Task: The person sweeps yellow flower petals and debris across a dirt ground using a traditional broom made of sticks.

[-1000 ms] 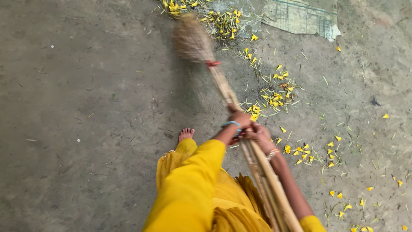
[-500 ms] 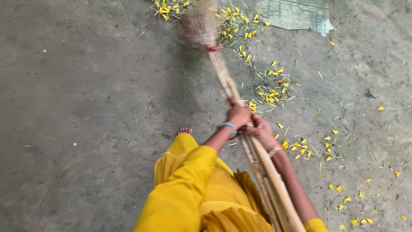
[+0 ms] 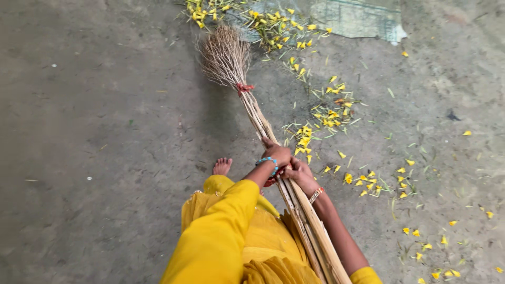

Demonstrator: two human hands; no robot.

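While both hands grip stick broom (image 3: pixel 263 123), left hand (image 3: pixel 277 154) fingers closed on shaft, right hand (image 3: pixel 299 171) fingers closed beside it; bristles near yellow petals (image 3: pixel 331 113) on concrete floor (image 3: pixel 94 131).

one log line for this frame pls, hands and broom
left hand: gripping broom shaft | right hand: gripping shaft just below | bristles: on floor beside yellow petals | bare foot: left of broom

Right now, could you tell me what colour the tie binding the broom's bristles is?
Red; the tie shows best in the head view.
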